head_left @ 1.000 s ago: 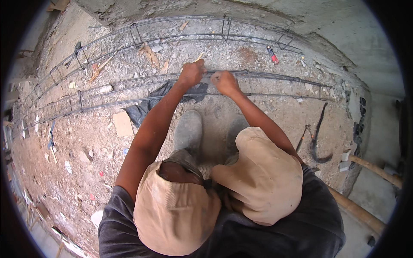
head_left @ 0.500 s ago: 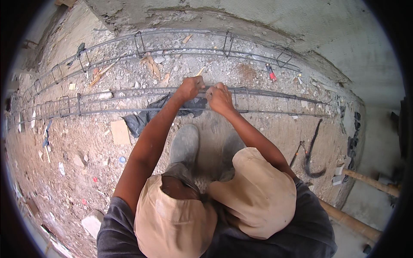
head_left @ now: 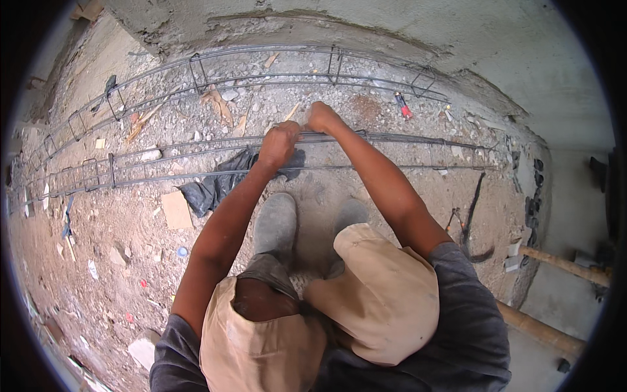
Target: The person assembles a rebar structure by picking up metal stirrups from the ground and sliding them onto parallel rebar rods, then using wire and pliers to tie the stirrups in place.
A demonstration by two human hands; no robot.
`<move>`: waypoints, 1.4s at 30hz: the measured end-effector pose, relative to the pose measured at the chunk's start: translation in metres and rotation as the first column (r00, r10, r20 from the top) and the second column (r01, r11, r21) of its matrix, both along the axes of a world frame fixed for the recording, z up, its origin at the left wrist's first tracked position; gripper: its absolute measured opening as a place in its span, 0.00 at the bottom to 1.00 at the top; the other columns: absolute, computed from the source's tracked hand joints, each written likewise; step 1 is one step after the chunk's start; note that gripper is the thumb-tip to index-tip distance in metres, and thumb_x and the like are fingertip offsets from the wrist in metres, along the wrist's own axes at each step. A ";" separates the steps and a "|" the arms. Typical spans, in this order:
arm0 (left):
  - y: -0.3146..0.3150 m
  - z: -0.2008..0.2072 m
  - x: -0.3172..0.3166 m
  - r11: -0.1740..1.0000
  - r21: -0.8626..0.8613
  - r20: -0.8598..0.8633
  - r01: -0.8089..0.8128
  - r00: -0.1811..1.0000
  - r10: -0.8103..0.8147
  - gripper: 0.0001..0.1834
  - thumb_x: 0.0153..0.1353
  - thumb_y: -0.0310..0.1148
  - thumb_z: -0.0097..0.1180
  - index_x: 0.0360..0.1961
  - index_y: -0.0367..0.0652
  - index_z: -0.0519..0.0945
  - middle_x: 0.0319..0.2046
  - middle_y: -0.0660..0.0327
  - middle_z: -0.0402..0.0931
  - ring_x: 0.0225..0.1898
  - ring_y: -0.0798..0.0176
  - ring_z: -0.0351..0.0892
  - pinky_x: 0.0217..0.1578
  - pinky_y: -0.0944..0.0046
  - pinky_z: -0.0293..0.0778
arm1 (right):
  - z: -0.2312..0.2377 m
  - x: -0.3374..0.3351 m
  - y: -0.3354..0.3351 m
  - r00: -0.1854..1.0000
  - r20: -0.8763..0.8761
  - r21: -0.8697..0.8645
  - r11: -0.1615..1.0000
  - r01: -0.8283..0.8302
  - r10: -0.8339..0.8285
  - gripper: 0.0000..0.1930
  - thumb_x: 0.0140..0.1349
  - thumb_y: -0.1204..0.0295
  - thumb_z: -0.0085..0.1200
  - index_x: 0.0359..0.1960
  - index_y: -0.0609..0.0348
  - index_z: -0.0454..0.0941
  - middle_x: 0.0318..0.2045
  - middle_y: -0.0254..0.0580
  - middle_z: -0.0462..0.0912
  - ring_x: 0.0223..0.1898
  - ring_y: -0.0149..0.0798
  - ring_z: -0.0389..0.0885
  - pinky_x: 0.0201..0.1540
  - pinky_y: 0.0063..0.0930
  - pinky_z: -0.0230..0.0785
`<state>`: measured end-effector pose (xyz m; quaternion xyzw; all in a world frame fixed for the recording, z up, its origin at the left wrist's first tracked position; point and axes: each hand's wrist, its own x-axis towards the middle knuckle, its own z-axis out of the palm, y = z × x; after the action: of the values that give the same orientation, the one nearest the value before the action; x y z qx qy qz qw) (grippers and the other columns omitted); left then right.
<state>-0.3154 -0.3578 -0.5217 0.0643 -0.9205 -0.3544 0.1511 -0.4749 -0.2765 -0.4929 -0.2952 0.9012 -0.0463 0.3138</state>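
Observation:
My left hand (head_left: 281, 144) is closed around the upper bars of the nearer rebar cage (head_left: 111, 171), in front of my boots. Just beyond those bars is my right hand (head_left: 321, 117), fingers curled into a fist and close to the left fingertips. What it pinches, if anything, is hidden. The cage, long bars with square stirrups, lies across the ground from left to right. Under its middle a crumpled black plastic sheet (head_left: 202, 191) is spread.
A second rebar cage (head_left: 335, 65) runs along the concrete wall (head_left: 392, 26). Beside it lies a red-handled hand tool (head_left: 405, 110). Cardboard (head_left: 176, 210) is left of my boots (head_left: 274, 225). A curved black strip (head_left: 466, 228) and wooden poles (head_left: 542, 330) are at right.
My right hand has moved up and left, past the bars, and its fingers have curled into a fist. The left hand has drawn slightly back towards me. The view has shifted a little.

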 end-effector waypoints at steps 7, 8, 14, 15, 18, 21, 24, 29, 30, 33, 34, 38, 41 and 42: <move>-0.002 0.006 0.003 0.999 0.035 0.201 -0.020 0.979 0.012 0.10 0.60 0.30 0.56 0.35 0.38 0.69 0.31 0.42 0.77 0.37 0.35 0.77 0.37 0.43 0.71 | 0.040 0.019 0.039 0.964 -0.070 -0.327 0.919 0.219 -0.255 0.18 0.55 0.68 0.57 0.46 0.63 0.79 0.44 0.57 0.82 0.47 0.53 0.82 0.47 0.46 0.74; 0.000 0.008 -0.001 0.996 0.084 0.219 -0.025 0.976 0.006 0.10 0.60 0.30 0.56 0.36 0.38 0.69 0.30 0.41 0.77 0.37 0.34 0.77 0.37 0.43 0.71 | 0.040 0.027 0.050 0.974 0.120 -0.276 0.936 0.217 -0.191 0.18 0.56 0.68 0.56 0.47 0.63 0.78 0.43 0.57 0.83 0.47 0.54 0.82 0.47 0.47 0.73; -0.004 0.018 -0.011 0.981 0.187 0.331 -0.041 0.943 -0.024 0.11 0.59 0.30 0.57 0.37 0.37 0.69 0.33 0.40 0.79 0.42 0.34 0.77 0.40 0.43 0.71 | 0.010 0.086 0.081 0.982 -0.152 -0.298 0.942 -0.154 0.112 0.17 0.61 0.66 0.52 0.51 0.59 0.74 0.37 0.57 0.83 0.42 0.59 0.82 0.45 0.50 0.73; -0.005 0.018 -0.010 0.979 0.199 0.317 -0.036 0.948 -0.030 0.11 0.59 0.30 0.57 0.37 0.37 0.69 0.33 0.40 0.78 0.42 0.34 0.77 0.40 0.44 0.71 | 0.010 0.088 0.079 0.980 -0.160 -0.281 0.947 -0.158 0.116 0.17 0.62 0.66 0.52 0.51 0.58 0.74 0.37 0.57 0.83 0.42 0.59 0.82 0.44 0.50 0.73; -0.009 0.016 -0.006 0.964 0.262 0.285 -0.036 0.958 -0.041 0.12 0.60 0.31 0.57 0.37 0.36 0.68 0.31 0.37 0.77 0.40 0.31 0.76 0.39 0.43 0.70 | 0.012 0.098 0.071 0.991 -0.123 -0.208 0.975 -0.077 0.052 0.22 0.61 0.63 0.54 0.56 0.55 0.73 0.39 0.56 0.83 0.42 0.59 0.81 0.47 0.50 0.72; -0.008 0.015 -0.005 0.967 0.245 0.322 -0.062 0.947 -0.021 0.12 0.60 0.30 0.57 0.38 0.35 0.70 0.32 0.38 0.78 0.41 0.33 0.77 0.40 0.45 0.71 | 0.009 0.104 0.069 0.993 -0.114 -0.227 0.974 0.001 -0.028 0.21 0.60 0.62 0.55 0.54 0.54 0.75 0.40 0.54 0.84 0.43 0.59 0.81 0.47 0.50 0.72; -0.011 0.012 -0.003 0.951 0.307 0.302 -0.033 0.951 -0.064 0.11 0.60 0.30 0.57 0.39 0.34 0.72 0.34 0.40 0.79 0.42 0.36 0.78 0.41 0.49 0.72 | -0.003 0.096 0.071 0.988 -0.136 -0.367 0.930 0.024 -0.079 0.16 0.58 0.63 0.57 0.46 0.56 0.79 0.37 0.53 0.84 0.41 0.58 0.82 0.44 0.50 0.73; -0.017 0.001 -0.001 0.959 0.282 0.196 0.039 0.976 -0.098 0.12 0.59 0.30 0.57 0.42 0.35 0.77 0.37 0.43 0.80 0.43 0.40 0.79 0.44 0.53 0.74 | -0.030 0.085 0.069 0.989 0.097 -0.511 0.847 0.147 -0.113 0.12 0.55 0.66 0.60 0.39 0.57 0.82 0.34 0.51 0.85 0.35 0.55 0.82 0.40 0.44 0.74; -0.017 0.001 0.001 0.960 0.276 0.184 0.052 0.977 -0.106 0.12 0.59 0.30 0.57 0.42 0.36 0.77 0.37 0.43 0.81 0.43 0.40 0.79 0.45 0.54 0.74 | -0.030 0.088 0.070 0.989 0.110 -0.548 0.824 0.141 -0.096 0.11 0.56 0.68 0.60 0.39 0.59 0.81 0.32 0.50 0.85 0.33 0.53 0.83 0.38 0.41 0.74; -0.014 0.003 0.003 0.961 0.275 0.258 0.012 0.962 -0.086 0.11 0.60 0.30 0.56 0.43 0.37 0.79 0.39 0.44 0.81 0.43 0.42 0.80 0.45 0.54 0.75 | -0.025 0.097 0.069 0.872 0.453 -0.553 0.709 0.437 -0.184 0.08 0.59 0.74 0.57 0.37 0.65 0.80 0.29 0.45 0.84 0.28 0.38 0.81 0.32 0.30 0.72; -0.013 0.005 0.005 0.964 0.267 0.254 0.019 0.963 -0.089 0.11 0.60 0.30 0.56 0.43 0.37 0.79 0.39 0.45 0.81 0.43 0.42 0.80 0.45 0.53 0.75 | -0.022 0.099 0.069 0.768 0.601 -0.497 0.650 0.575 -0.220 0.07 0.60 0.75 0.56 0.37 0.67 0.80 0.28 0.43 0.84 0.26 0.33 0.79 0.30 0.26 0.70; -0.016 0.006 0.009 0.977 0.205 0.228 0.053 0.969 -0.100 0.11 0.60 0.30 0.55 0.43 0.38 0.79 0.40 0.45 0.80 0.43 0.43 0.80 0.45 0.52 0.75 | -0.001 0.101 0.063 0.659 0.689 -0.471 0.504 0.724 -0.302 0.04 0.62 0.77 0.55 0.34 0.67 0.79 0.28 0.41 0.83 0.25 0.29 0.78 0.27 0.21 0.67; -0.015 0.008 0.010 0.980 0.181 0.166 0.086 0.979 -0.117 0.12 0.60 0.29 0.55 0.44 0.38 0.78 0.41 0.45 0.80 0.44 0.42 0.79 0.46 0.53 0.75 | 0.009 0.092 0.063 0.637 0.681 -0.447 0.484 0.752 -0.361 0.04 0.62 0.77 0.55 0.33 0.67 0.79 0.28 0.42 0.83 0.24 0.29 0.78 0.28 0.22 0.68; -0.013 0.010 0.008 0.979 0.179 0.133 0.102 0.983 -0.127 0.13 0.60 0.29 0.55 0.45 0.38 0.78 0.42 0.45 0.80 0.44 0.42 0.79 0.46 0.53 0.75 | 0.006 0.087 0.065 0.642 0.667 -0.458 0.472 0.753 -0.377 0.04 0.61 0.78 0.54 0.33 0.68 0.79 0.27 0.43 0.83 0.24 0.30 0.79 0.28 0.22 0.69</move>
<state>-0.3073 -0.3710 -0.5116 0.0494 -0.8973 -0.4349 0.0575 -0.3875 -0.2119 -0.4871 -0.0411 0.7472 -0.5625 0.3514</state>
